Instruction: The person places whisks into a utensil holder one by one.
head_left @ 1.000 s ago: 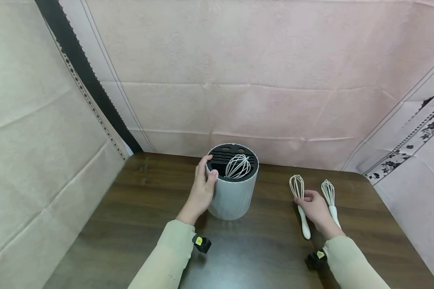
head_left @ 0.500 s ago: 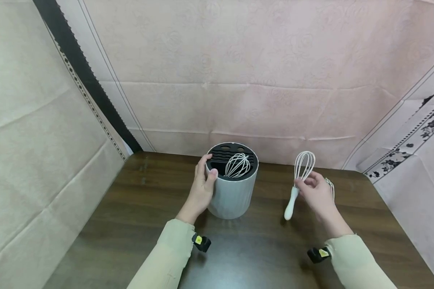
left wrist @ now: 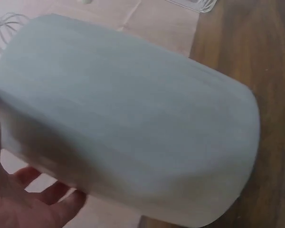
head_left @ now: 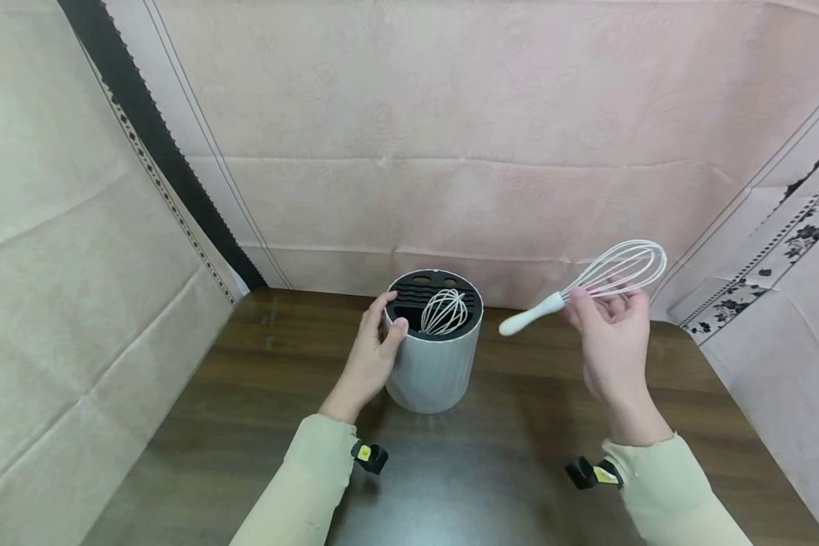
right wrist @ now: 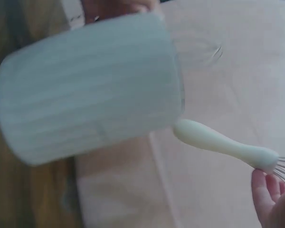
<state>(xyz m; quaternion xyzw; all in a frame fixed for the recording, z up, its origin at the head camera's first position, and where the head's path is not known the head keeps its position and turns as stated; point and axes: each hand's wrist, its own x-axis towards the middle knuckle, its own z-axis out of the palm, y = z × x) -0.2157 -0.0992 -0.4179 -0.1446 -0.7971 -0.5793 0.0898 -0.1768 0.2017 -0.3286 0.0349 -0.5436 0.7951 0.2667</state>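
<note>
A grey-white cylindrical utensil holder [head_left: 431, 375] with a black slotted top stands upright on the wooden table. My left hand [head_left: 368, 356] grips its left side, thumb at the rim; the left wrist view shows several fingers against the wall. Wires of a whisk [head_left: 444, 312] rise from the holder's large opening, its handle hidden inside. Up to the right, my right hand [head_left: 614, 341] pinches a second white whisk [head_left: 532, 313] near where wires meet handle. This whisk is tilted above the table, handle end toward the holder and apart from it in the head view.
The brown table [head_left: 498, 478] runs back to a pale pink cloth wall [head_left: 450, 136]. Cloth also hangs at left and right. At the top of the left wrist view, wires [left wrist: 208, 4] of another whisk show by the table; my right hand seems to cover it in the head view.
My right hand has lifted the whisk off the table and turned it, so the handle now points left toward the holder. My left hand stays on the holder.
</note>
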